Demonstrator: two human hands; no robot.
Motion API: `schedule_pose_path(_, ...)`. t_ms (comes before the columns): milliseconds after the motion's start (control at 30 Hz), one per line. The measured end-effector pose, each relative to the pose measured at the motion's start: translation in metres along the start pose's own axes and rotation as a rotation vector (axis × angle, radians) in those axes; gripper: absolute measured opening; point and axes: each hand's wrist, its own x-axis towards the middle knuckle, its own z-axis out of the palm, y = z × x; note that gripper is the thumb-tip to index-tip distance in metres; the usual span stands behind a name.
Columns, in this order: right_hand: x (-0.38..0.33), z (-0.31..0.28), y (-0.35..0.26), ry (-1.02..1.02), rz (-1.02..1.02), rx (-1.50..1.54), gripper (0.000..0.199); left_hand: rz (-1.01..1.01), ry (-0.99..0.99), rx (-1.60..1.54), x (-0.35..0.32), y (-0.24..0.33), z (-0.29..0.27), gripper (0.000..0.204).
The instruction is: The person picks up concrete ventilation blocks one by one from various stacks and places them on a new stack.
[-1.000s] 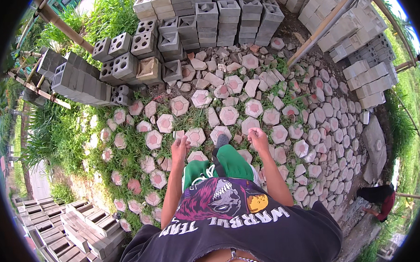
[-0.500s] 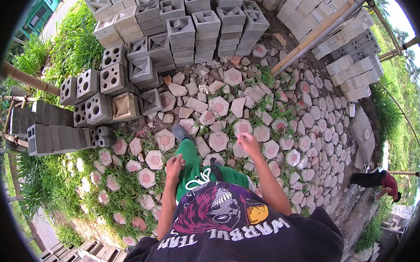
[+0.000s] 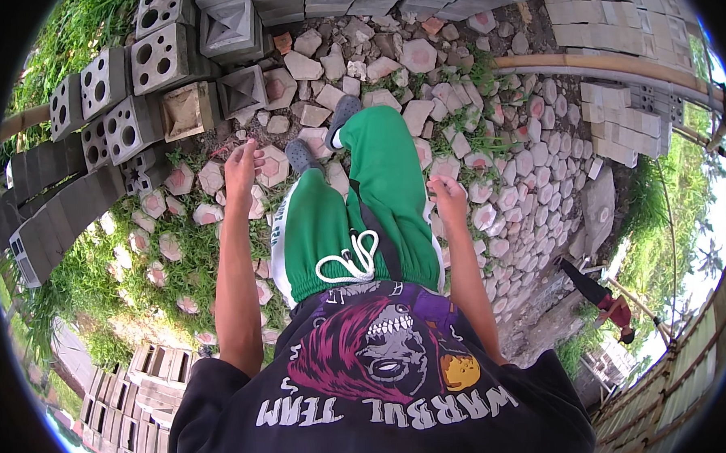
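Note:
My left hand [image 3: 244, 168] hangs in the air at the left of my green trousers, its fingers loosely bent and apart, holding nothing. It is nearest to the grey hollow blocks [image 3: 132, 127] and a brownish block with a recessed face [image 3: 186, 111]. My right hand [image 3: 449, 198] hangs beside my right thigh with its fingers curled in and nothing visible in it. Below both hands lie hexagonal paving stones [image 3: 418, 56] with reddish centres, set loosely among grass. Neither hand touches a block or a stone.
Stacked pale blocks [image 3: 613, 13] stand at the far right behind a bamboo pole [image 3: 599, 60]. Broken stone pieces [image 3: 302, 65] lie ahead of my feet. Another person [image 3: 613, 306] bends over at the right. More blocks [image 3: 144, 398] are piled at the lower left.
My body and view have moved forward, bringing the blocks closer. Both feet now show ahead. My left hand has swung outward and forward; my right hand has dropped back beside my thigh.

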Motion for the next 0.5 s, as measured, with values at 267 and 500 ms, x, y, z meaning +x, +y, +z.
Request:
schedule_pose_path(267, 0.190, 0.047, -0.152, -0.206, 0.126, 0.103, 0.035, -0.294, 0.028, 0.019, 0.090, 0.010, 0.073, 0.052)
schedule_pose_path(500, 0.429, 0.163, -0.275, -0.341, 0.077, -0.118, 0.074, -0.136, -0.038, -0.043, 0.252, 0.127, 0.183, 0.083)
